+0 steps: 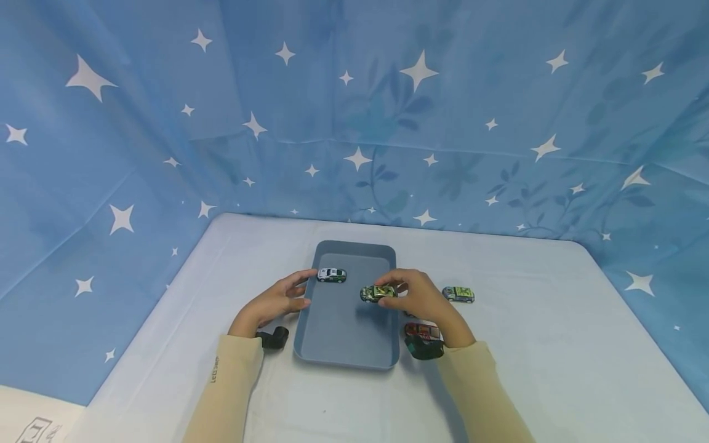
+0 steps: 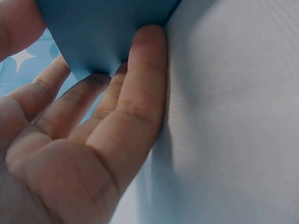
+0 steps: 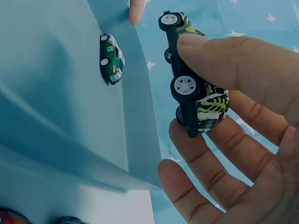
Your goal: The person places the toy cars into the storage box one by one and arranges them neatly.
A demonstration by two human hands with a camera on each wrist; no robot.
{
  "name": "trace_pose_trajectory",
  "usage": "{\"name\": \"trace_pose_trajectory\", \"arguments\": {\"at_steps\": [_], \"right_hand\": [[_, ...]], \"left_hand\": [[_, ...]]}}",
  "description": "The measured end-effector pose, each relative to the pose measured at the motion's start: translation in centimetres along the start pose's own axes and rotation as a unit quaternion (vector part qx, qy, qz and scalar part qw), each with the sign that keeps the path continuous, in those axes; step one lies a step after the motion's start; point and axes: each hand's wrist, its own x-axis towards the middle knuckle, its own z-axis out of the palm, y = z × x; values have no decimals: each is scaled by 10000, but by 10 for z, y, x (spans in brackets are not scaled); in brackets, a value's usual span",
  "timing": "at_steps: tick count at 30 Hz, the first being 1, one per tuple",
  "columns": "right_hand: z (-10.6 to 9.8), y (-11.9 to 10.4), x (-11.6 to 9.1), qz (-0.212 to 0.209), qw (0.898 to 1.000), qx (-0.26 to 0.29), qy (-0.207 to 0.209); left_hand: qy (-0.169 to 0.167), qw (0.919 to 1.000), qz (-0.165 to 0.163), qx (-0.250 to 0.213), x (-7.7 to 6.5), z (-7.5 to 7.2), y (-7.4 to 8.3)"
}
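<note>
A blue curtain [image 1: 343,111] printed with pale stars fills the back and sides, running out of sight at the edges. Before it stands a table [image 1: 554,320] under a white cloth, its near edge cut off. On the table lies a blue-grey tray [image 1: 350,358], its right wall partly covered by a hand.

Two cream sleeves [image 1: 229,387] reach in from below, both cut off; the lettering on the left one is hard to read. The left hand [image 1: 279,300] is at the tray's left wall, fingers spread and fairly straight, the tips against the outside; from the wrist, the thumb side is cropped. The right hand [image 1: 418,296] has thumb and fingers clamped on a yellow-green car [image 1: 378,293], held up over the tray's right side, clear of the floor. Its tail end is hidden by the fingers from above.

A dark device [image 1: 272,338] sits at the left wrist, and another [image 1: 424,349] at the right covers part of a red car [image 1: 423,331] outside the tray. A white-and-green car [image 1: 332,275] rests inside, near the left wall. A yellow-and-blue car [image 1: 458,294] lies farther right on the cloth. One more dark car [image 1: 410,314] is almost wholly hidden behind the right hand; I cannot make out its pattern.
</note>
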Motion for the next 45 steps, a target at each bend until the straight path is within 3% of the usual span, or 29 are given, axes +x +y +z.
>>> {"name": "trace_pose_trajectory", "arguments": {"at_steps": [10,45], "right_hand": [[6,-3,10,48,9999,100,-47],[30,-13,31,801,9968,-11,-29]], "left_hand": [[38,10000,-13,29,0,0,1],[25,10000,3,-22,2,-1,-2]]}}
